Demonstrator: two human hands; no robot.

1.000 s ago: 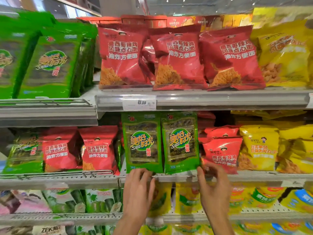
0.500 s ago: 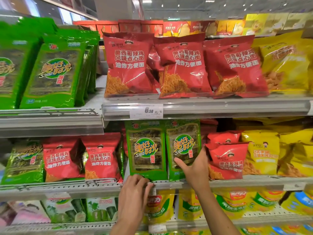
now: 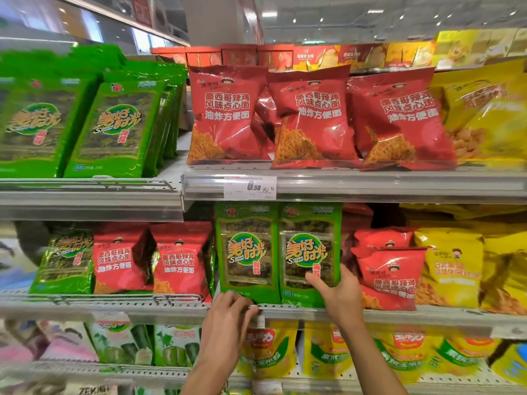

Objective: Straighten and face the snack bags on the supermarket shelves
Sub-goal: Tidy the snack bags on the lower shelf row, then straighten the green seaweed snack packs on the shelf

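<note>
Two green seaweed bags stand upright side by side on the middle shelf (image 3: pixel 399 313). My right hand (image 3: pixel 339 295) grips the lower right corner of the right green bag (image 3: pixel 309 252), thumb across its front. My left hand (image 3: pixel 228 317) rests at the shelf edge with its fingertips on the bottom of the left green bag (image 3: pixel 246 252). Red noodle-snack bags (image 3: pixel 390 275) lean just right of my right hand.
Above, three red bags (image 3: pixel 310 118) face front behind a price tag (image 3: pixel 250 187), with green bags (image 3: pixel 114 129) left and yellow bags (image 3: pixel 490 115) right. Red bags (image 3: pixel 179 260) stand left on the middle shelf, yellow bags (image 3: pixel 450 266) right. Yellow and green packs fill the lower shelf (image 3: pixel 285 380).
My right hand rose from the shelf edge and closed on the right green bag's lower corner. My left hand stayed at the shelf lip. The camera view tilted upward.
</note>
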